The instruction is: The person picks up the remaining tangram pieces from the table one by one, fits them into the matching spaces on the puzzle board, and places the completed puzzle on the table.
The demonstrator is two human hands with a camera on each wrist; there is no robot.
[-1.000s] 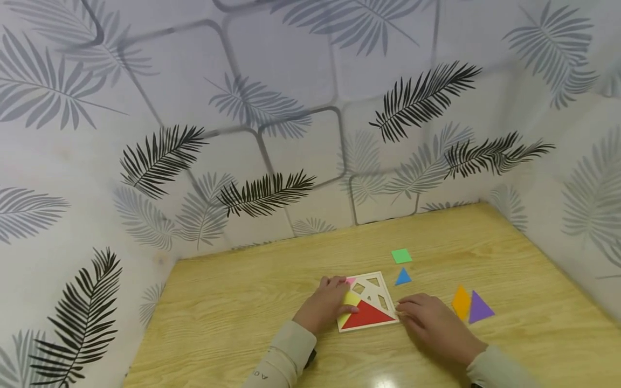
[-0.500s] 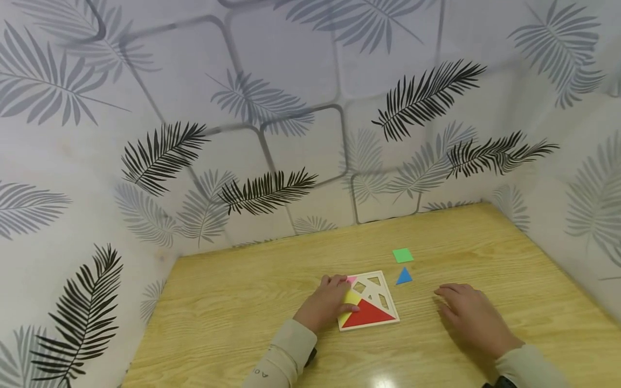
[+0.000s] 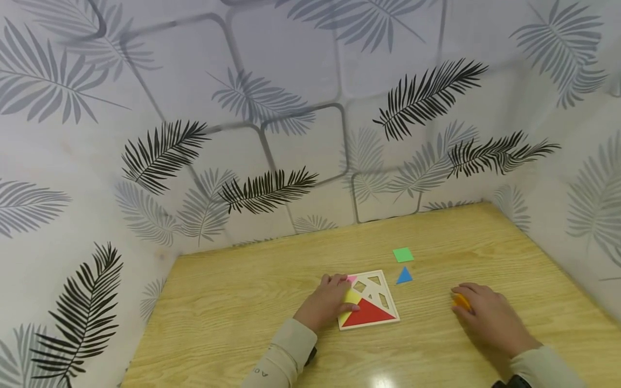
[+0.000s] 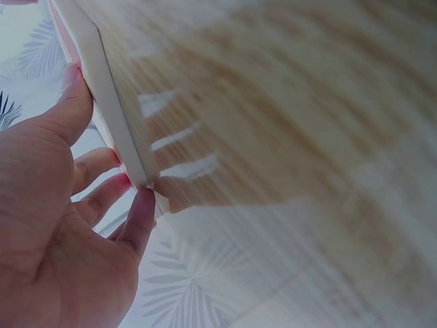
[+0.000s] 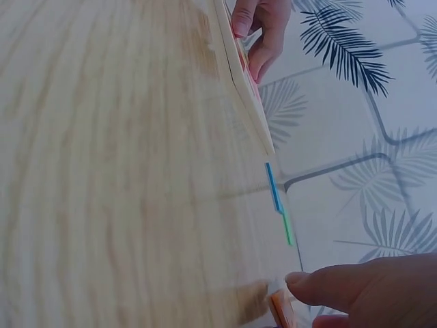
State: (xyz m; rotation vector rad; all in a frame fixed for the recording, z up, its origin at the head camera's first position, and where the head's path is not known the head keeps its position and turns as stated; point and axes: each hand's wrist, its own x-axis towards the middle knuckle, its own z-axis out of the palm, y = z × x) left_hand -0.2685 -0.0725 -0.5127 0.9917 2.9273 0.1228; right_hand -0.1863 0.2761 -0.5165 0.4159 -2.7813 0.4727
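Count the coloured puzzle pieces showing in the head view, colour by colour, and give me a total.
Pink piece: 1
Yellow piece: 1
Red piece: 1
Green piece: 1
Blue piece: 1
Orange piece: 1
Total showing: 6

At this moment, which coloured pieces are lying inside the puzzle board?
Inside the board lie a red triangle, a yellow piece and a pink piece. The left hand covers parts of the yellow and pink pieces, so their full shapes cannot be seen.
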